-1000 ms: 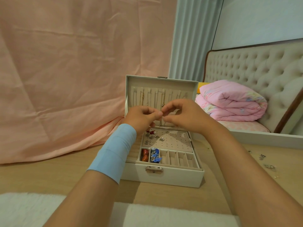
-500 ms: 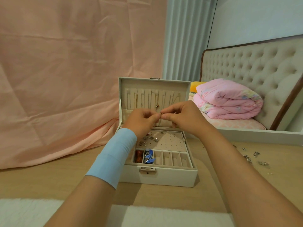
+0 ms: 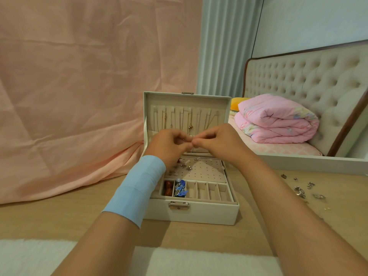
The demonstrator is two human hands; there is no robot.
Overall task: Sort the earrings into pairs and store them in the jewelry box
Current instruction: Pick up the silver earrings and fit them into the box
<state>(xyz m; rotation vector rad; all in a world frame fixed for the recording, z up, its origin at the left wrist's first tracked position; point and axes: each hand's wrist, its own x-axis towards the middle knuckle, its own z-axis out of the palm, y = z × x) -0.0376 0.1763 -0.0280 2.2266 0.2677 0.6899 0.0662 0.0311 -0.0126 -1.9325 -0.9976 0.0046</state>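
The left hand (image 3: 169,145) and right hand (image 3: 218,140) met above the open white leatherette jewelry box (image 3: 191,215); fingers of both were curled, their tips pinching a small thin earring (image 3: 187,140) between them, too tiny to make out further; silver stud earrings (image 3: 182,167) sat on the box's perforated beige pad (image 3: 207,170); red pieces (image 3: 168,188) and blue pieces (image 3: 180,189) filled two front compartments; loose silver earrings (image 3: 300,191) lay scattered on the light wooden table (image 3: 59,216), well right of the box; a pale blue band (image 3: 137,188) wrapped the left wrist.
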